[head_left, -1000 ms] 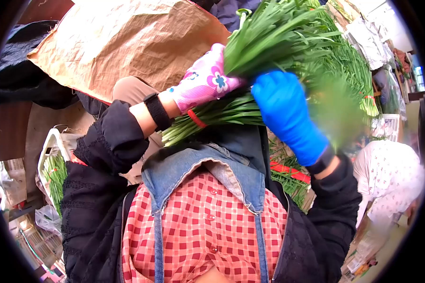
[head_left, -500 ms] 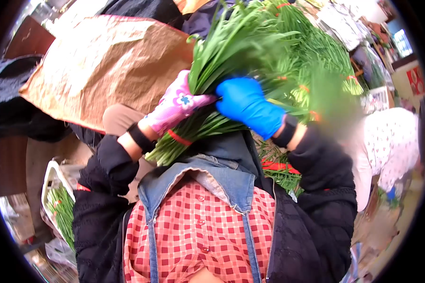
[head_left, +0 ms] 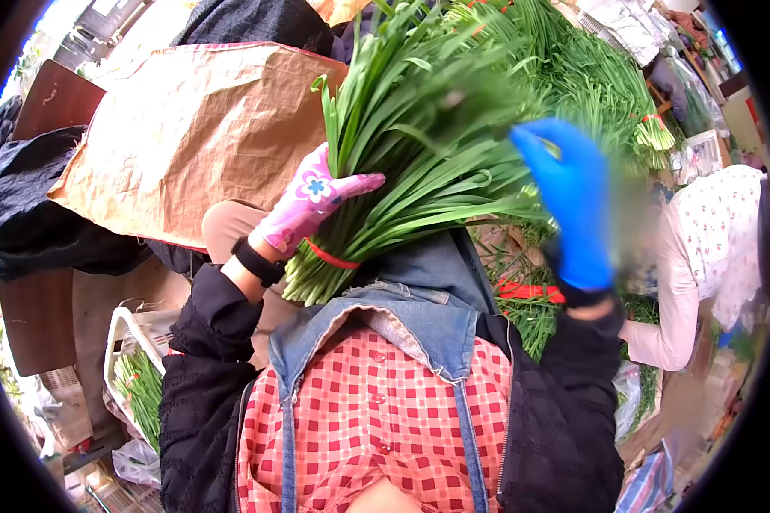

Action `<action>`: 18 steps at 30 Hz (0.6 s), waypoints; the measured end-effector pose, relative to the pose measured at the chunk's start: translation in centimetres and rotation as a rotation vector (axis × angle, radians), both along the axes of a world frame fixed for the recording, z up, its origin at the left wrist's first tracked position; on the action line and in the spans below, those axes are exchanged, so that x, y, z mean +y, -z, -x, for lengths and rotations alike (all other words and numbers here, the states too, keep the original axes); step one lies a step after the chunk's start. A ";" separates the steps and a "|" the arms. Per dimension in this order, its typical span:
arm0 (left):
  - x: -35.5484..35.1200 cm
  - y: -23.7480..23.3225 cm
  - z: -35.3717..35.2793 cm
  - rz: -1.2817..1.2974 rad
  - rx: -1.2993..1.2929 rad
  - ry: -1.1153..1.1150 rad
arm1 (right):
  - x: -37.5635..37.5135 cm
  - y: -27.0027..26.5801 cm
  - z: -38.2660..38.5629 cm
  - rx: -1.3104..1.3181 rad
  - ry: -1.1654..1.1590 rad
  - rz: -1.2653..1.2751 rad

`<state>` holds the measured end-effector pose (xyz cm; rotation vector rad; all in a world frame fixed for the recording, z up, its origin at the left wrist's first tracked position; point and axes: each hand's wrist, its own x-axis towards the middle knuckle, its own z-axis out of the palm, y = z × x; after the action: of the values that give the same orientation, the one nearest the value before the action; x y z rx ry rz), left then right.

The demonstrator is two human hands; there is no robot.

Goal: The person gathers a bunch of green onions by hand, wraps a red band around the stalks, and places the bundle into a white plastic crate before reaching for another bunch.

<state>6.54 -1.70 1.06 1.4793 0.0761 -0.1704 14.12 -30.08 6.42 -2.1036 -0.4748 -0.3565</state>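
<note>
My left hand (head_left: 316,197), in a pink flowered glove, is wrapped round a bunch of long green leafy stalks (head_left: 402,162), with the thumb across it. A red band (head_left: 331,256) circles the bunch near its pale cut ends, just below that hand. The leaves fan out up and to the right. To the right of the bunch, my right hand (head_left: 569,192), in a blue glove, is raised and blurred. Its thumb and fingertips curve towards each other near the leaf tips, and whether anything small is between them is too blurred to tell.
More banded green bunches (head_left: 590,85) lie piled at the upper right. A brown paper-like sheet (head_left: 205,137) is at the upper left. A white basket (head_left: 127,342) with greens stands lower left. At the right is another person's pale sleeve (head_left: 672,291).
My right hand has moved away from the bunch, to the right. My left hand still holds the bunch, whose leaves now spread wider to the right.
</note>
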 end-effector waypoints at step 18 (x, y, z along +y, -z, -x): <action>1.8 -0.3 -0.3 0.014 0.114 0.104 | -4.0 1.1 1.5 0.123 -0.164 0.052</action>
<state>6.84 0.07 1.41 1.4600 0.0896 -0.3390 12.59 -34.05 5.35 -2.1050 -0.5850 -0.1205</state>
